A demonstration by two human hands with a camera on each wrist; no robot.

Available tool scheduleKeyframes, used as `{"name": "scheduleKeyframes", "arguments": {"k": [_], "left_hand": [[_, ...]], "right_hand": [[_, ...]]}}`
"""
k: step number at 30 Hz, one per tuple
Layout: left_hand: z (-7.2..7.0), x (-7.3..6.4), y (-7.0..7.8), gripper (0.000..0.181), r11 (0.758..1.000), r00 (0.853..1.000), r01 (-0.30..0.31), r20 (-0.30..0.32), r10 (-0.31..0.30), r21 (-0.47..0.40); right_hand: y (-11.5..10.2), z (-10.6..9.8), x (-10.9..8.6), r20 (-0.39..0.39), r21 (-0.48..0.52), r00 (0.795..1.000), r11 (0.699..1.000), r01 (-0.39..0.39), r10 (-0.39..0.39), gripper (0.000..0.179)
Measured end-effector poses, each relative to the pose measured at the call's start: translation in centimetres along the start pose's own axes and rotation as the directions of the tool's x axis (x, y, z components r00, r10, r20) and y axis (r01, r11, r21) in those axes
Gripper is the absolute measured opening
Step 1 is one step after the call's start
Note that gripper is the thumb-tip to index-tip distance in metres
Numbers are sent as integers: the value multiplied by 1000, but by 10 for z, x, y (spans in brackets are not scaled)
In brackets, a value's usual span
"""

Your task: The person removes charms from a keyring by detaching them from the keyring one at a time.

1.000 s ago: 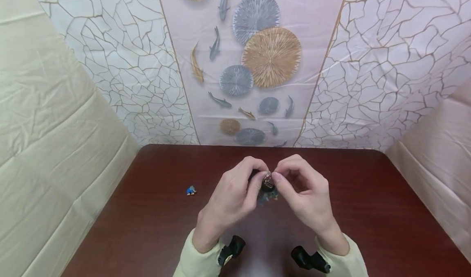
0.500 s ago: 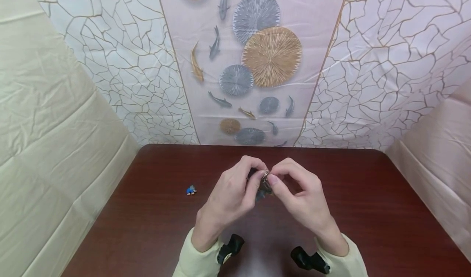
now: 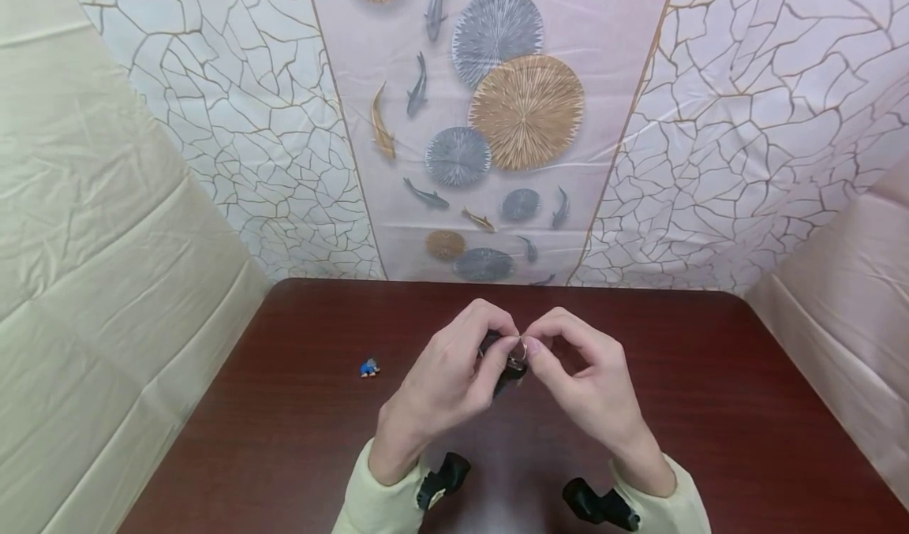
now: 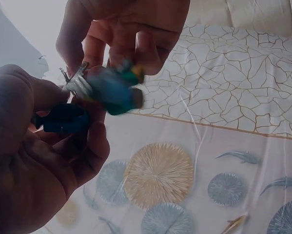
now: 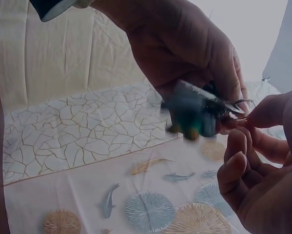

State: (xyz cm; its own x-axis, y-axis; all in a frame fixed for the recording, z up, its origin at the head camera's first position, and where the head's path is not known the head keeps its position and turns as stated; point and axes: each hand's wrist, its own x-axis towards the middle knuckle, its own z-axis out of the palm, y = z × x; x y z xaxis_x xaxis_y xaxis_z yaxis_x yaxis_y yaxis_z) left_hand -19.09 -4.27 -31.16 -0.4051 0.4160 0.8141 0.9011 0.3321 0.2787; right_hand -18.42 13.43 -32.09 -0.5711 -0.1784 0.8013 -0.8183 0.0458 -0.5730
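Note:
A thin metal key ring [image 3: 525, 349] is held up between both hands above the table. My left hand [image 3: 447, 372] pinches it between thumb and forefinger at the left side. On the other side my right hand [image 3: 589, 372] pinches it with thumb and forefinger, its tips nearly touching the left ones. A black piece [image 3: 510, 371] hangs below the ring. A blue-green charm [image 4: 114, 90], blurred, dangles there in the left wrist view, beside a dark loop [image 4: 65, 118]. In the right wrist view the charm [image 5: 189, 114] is blurred too, and the ring's join is too small to read.
On the dark red table [image 3: 284, 439], left of the hands, lies a small blue figure [image 3: 368, 367]. A patterned cloth [image 3: 454, 226] hangs behind the table's far edge. Pale cloth panels flank it. Each wrist carries a black camera.
My right hand has shifted slightly left towards the left hand. The ring now shows more clearly between the fingertips, and the hanging pieces have swung. The blue figure on the table has stayed put.

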Motion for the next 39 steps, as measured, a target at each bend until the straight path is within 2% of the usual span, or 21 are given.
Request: {"name": "scheduleKeyframes", "arguments": {"k": [6, 14, 21, 27, 33, 36, 39], "left_hand": [[-1, 0, 0, 4, 1000, 1000, -18, 0, 18, -9], [-2, 0, 0, 4, 1000, 1000, -17, 16, 17, 14], [-3, 0, -2, 4, 999, 999, -32, -20, 32, 7], [-2, -1, -2, 7, 1000, 999, 9, -32, -9, -6], [-1, 0, -3, 9, 996, 996, 87, -37, -87, 9], [-2, 0, -3, 10, 994, 993, 111, -30, -110, 6], [-1, -1, -3, 10, 994, 994, 105, -21, -105, 2]], "right_hand": [[-1, 0, -1, 37, 84, 999, 996, -15, 12, 23], [1, -3, 0, 95, 116, 994, 991, -61, 50, 23], [3, -4, 1, 138, 155, 988, 984, -84, 63, 22], [5, -3, 3, 116, 146, 993, 989, -5, -12, 23], [10, -1, 3, 82, 142, 990, 984, 103, -116, 17], [11, 0, 3, 83, 151, 988, 981, 119, -133, 16], [12, 0, 2, 109, 162, 986, 981, 108, -127, 20]]}}
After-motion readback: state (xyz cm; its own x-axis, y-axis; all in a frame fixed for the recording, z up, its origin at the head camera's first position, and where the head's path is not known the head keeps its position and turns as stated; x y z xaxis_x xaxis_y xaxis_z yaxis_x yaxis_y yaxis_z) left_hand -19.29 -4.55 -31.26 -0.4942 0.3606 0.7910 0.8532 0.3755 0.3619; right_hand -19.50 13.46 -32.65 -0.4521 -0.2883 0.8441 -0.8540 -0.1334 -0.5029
